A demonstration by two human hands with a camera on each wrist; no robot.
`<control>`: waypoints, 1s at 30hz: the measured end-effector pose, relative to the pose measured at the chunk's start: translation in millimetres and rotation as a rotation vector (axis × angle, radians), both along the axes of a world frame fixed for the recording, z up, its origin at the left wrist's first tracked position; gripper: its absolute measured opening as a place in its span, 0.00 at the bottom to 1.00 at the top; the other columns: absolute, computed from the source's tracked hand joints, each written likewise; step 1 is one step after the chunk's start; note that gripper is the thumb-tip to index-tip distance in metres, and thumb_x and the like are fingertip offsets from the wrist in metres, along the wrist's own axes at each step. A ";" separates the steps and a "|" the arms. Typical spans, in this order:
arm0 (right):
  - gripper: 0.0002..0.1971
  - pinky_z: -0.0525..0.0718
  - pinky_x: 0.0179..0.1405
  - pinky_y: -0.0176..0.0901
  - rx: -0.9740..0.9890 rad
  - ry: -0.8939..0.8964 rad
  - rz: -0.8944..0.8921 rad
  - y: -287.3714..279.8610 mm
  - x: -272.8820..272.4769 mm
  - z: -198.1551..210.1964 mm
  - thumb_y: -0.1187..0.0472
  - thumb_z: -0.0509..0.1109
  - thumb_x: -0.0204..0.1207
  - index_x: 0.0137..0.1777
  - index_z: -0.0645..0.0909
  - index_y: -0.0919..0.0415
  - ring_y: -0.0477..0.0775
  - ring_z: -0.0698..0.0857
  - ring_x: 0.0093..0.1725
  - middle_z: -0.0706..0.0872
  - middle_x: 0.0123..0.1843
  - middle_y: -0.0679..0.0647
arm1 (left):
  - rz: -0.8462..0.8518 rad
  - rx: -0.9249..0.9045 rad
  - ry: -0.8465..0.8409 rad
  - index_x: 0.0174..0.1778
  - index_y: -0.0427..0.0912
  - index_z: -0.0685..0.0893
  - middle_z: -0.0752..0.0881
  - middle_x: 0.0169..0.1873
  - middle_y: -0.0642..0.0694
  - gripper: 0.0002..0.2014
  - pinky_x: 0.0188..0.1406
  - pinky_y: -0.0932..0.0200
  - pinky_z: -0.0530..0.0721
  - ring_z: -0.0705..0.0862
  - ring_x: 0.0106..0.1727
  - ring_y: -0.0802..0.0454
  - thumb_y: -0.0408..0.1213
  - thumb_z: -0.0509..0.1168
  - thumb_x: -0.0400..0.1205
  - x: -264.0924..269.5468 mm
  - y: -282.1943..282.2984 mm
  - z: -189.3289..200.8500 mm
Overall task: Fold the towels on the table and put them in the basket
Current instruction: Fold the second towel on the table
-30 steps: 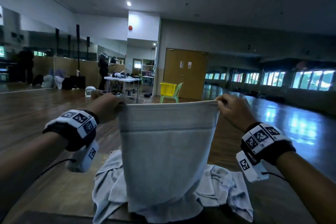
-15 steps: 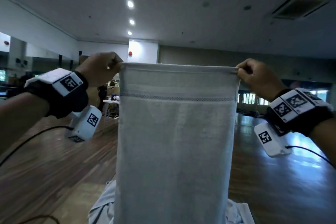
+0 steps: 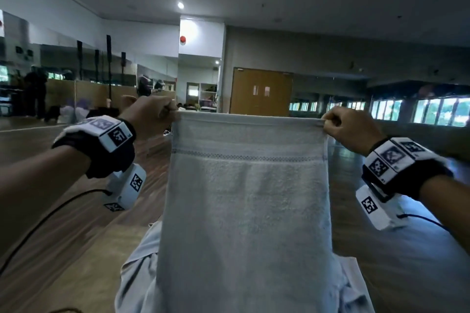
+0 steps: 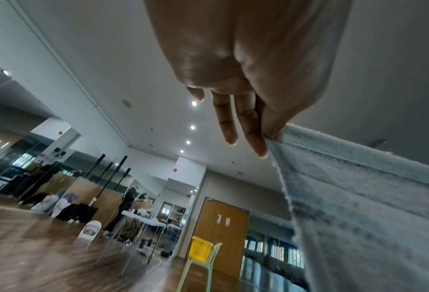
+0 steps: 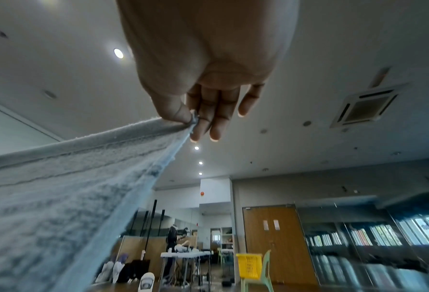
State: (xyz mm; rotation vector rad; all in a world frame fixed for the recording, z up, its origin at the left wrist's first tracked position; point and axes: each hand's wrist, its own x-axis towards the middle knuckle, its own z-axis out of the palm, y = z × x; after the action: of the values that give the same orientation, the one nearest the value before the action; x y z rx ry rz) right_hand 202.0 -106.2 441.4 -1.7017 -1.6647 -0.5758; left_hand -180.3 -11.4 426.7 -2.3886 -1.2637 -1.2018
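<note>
Up in the air in front of the person, a pale grey towel hangs stretched flat between both hands, so I'd say this is the spread-it-out step right before the first fold. On the left, the left hand pinches the top left corner between thumb and fingers. On the right, the right hand pinches the other top corner the same way, hands well apart, top hem taut and level. The bottom of the towel drops out of the head view, down over a crumpled pile of more towels lying on the wooden table.

Next move, I reckon: bring the two corners together to halve it, or lay it down flat first. Either way the edges need to stay matched and the pinches can't slip.

The head view gives the whole layout but the towel blocks what's behind it. Both wrist views peek past it and show a yellow basket sitting on a pale green chair across the room by the wooden doors. If that's the basket meant, it's well apart from the table.
</note>
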 end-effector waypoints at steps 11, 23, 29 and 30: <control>0.05 0.79 0.52 0.55 0.072 0.080 0.053 63.2 8.5 -51.0 0.65 0.66 0.75 0.47 0.82 0.58 0.52 0.79 0.40 0.81 0.38 0.49 | 0.085 0.050 -0.114 0.46 0.36 0.84 0.87 0.43 0.37 0.05 0.43 0.51 0.78 0.84 0.43 0.40 0.29 0.64 0.78 19.6 55.7 -55.0; 0.16 0.83 0.43 0.51 -0.581 0.242 0.138 50.7 36.6 -291.9 0.69 0.71 0.67 0.31 0.78 0.43 0.57 0.85 0.39 0.87 0.35 0.52 | 0.014 -0.377 0.242 0.40 0.54 0.87 0.87 0.41 0.54 0.09 0.55 0.47 0.74 0.85 0.48 0.50 0.50 0.62 0.77 19.1 38.6 -297.6; 0.12 0.81 0.45 0.40 -0.962 0.118 0.224 10.6 32.4 -410.8 0.57 0.75 0.71 0.32 0.79 0.40 0.46 0.85 0.43 0.84 0.38 0.41 | 0.139 -0.646 0.630 0.46 0.54 0.86 0.86 0.49 0.57 0.08 0.52 0.50 0.55 0.81 0.57 0.56 0.46 0.60 0.80 21.1 -3.0 -409.0; 0.09 0.81 0.46 0.40 -0.990 0.087 0.233 8.0 31.0 -423.0 0.55 0.74 0.72 0.34 0.81 0.40 0.46 0.85 0.44 0.81 0.38 0.39 | 0.154 -0.658 0.619 0.47 0.54 0.85 0.85 0.52 0.56 0.08 0.52 0.50 0.54 0.80 0.59 0.55 0.45 0.60 0.80 21.0 -5.0 -417.6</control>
State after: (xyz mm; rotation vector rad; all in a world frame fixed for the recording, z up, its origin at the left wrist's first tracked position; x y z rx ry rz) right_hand 233.0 -98.2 18.5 -2.0526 -2.2137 0.5375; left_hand -159.3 -16.4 9.0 -2.6646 -1.7216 0.0607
